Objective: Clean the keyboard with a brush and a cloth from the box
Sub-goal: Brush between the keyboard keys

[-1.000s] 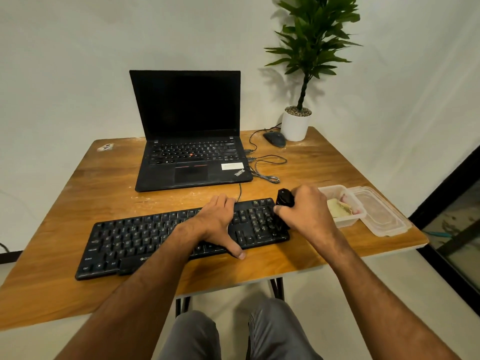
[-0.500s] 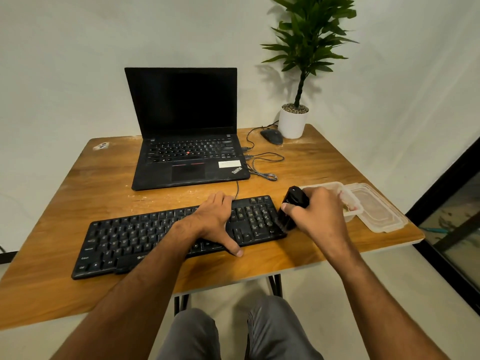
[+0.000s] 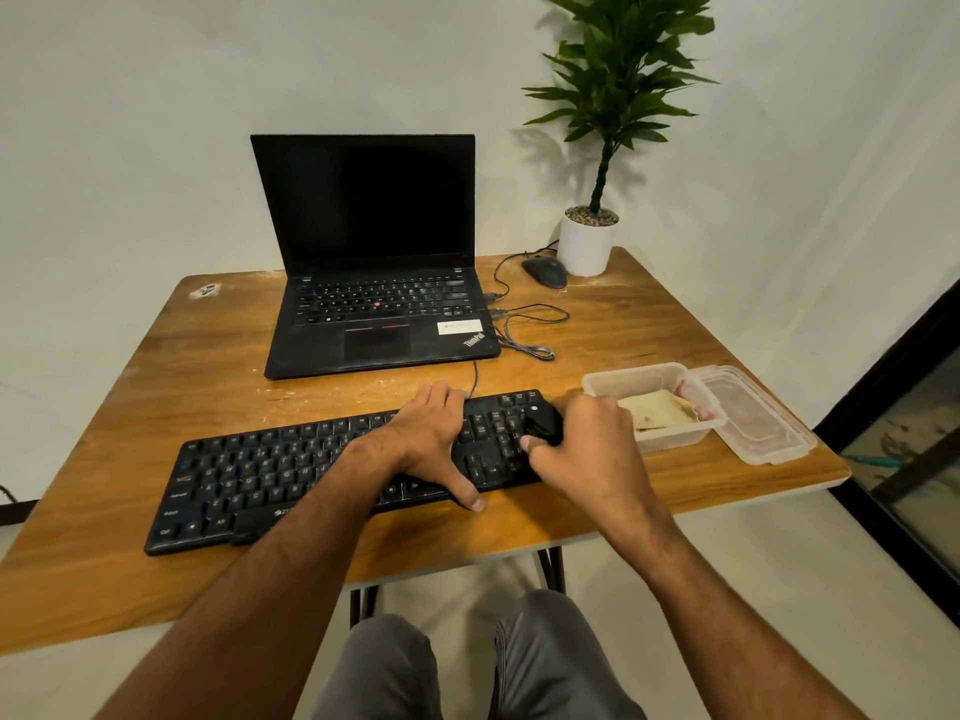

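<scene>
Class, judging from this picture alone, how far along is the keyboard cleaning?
Done: the box is open, its lid beside it. In hand: the right hand grips the brush on the keyboard's right end; the left hand steadies it. Left: the cloth lies in the box.
</scene>
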The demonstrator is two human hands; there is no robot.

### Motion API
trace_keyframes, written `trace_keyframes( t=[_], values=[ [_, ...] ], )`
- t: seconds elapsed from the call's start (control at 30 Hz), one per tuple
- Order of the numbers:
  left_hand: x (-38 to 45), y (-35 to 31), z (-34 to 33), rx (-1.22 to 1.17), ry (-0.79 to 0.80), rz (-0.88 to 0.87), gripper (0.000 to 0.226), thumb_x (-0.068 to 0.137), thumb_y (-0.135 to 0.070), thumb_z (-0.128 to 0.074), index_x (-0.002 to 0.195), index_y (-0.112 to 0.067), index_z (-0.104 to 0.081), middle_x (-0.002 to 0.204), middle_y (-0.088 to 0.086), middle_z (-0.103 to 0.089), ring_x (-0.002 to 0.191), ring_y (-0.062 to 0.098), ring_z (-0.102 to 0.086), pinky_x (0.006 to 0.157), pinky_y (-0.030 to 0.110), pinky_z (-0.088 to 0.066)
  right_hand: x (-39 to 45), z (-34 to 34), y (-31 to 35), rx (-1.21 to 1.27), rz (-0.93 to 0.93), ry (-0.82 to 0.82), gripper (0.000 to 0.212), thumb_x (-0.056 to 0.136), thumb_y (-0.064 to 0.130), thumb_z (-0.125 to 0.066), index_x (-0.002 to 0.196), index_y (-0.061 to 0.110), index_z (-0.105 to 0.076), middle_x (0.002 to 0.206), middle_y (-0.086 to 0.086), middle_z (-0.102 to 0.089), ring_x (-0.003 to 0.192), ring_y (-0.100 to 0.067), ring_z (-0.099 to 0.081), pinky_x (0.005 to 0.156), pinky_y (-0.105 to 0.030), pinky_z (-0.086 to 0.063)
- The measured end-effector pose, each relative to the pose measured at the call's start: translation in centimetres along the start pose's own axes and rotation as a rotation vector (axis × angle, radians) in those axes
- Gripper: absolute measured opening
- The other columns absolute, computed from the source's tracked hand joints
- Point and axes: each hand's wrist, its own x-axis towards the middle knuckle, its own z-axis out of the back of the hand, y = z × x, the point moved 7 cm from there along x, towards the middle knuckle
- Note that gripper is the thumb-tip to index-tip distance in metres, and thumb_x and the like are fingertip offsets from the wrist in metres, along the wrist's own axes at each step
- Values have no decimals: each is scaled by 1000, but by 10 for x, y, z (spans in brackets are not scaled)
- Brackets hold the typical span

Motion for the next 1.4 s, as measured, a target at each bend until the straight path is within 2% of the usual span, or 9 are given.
trace_keyframes(
  t=[0.23, 0.37, 0.5, 0.73, 0.9, 1.0, 1.1, 1.23, 1.4],
  values=[
    [0, -1, 0, -15, 8, 5, 135, 51, -74, -91, 155, -17, -27, 138, 2, -33, 128, 18, -33, 115, 38, -39, 16, 1, -2, 170, -76, 59, 22, 72, 34, -82, 86, 17, -77, 73, 4, -72, 72, -13, -68, 64, -28, -56],
    [0, -1, 0, -17, 2, -2, 134, 50, -75, -91, 153, -17, -28, 137, 1, -34, 127, 18, -33, 115, 39, -39, 17, 4, -2, 24, -41, 149, 16, 73, 28, -81, 85, 20, -75, 72, 8, -67, 69, -8, -62, 51, -14, -38],
    [-1, 0, 0, -19, 0, -6, 134, 50, -74, -91, 153, -16, -28, 136, 1, -34, 126, 17, -33, 116, 40, -39, 28, 22, -7, -85, -7, 91, 13, 73, 24, -80, 84, 19, -76, 73, 7, -67, 71, -10, -59, 51, -14, -32],
    [0, -1, 1, 5, 0, -4, 131, 50, -76, -90, 151, -17, -32, 134, 2, -34, 124, 18, -33, 113, 38, -40, 26, -9, 12, 37, -9, 233, 25, 67, 36, -86, 84, 20, -77, 74, 4, -71, 73, -12, -66, 59, -25, -50],
    [-1, 0, -1, -22, -8, -7, 133, 50, -75, -91, 152, -17, -29, 136, 1, -34, 126, 18, -33, 114, 37, -39, 40, -2, -11, 31, -128, 164, 29, 71, 35, -87, 93, 20, -77, 85, 3, -74, 80, -11, -65, 58, -21, -43],
    [-1, 1, 0, -29, -11, -7, 131, 49, -74, -92, 151, -17, -31, 134, 1, -34, 124, 17, -33, 112, 37, -40, 46, 15, -16, -39, -95, 20, 23, 72, 32, -84, 88, 18, -77, 81, 3, -73, 76, -12, -63, 55, -20, -38],
    [0, 0, 0, -17, -8, -9, 132, 50, -75, -91, 151, -17, -30, 134, 1, -33, 124, 17, -33, 113, 37, -39, 41, 7, -6, -55, -48, 17, 20, 72, 31, -83, 84, 16, -76, 79, 2, -71, 74, -12, -63, 54, -19, -37],
    [-1, -1, 0, 6, -13, -12, 133, 50, -76, -90, 152, -16, -30, 133, 2, -34, 123, 18, -33, 113, 38, -40, 44, 2, -4, -54, -68, 89, 22, 71, 33, -83, 81, 14, -75, 74, 1, -68, 70, -11, -62, 50, -20, -42],
    [-2, 0, 0, -1, -9, -8, 133, 50, -76, -90, 152, -16, -29, 134, 2, -34, 124, 18, -33, 113, 38, -39, 56, 4, -18, -3, -180, 50, 26, 73, 34, -82, 81, 10, -73, 72, 0, -68, 68, -15, -66, 54, -32, -55]
  ],
)
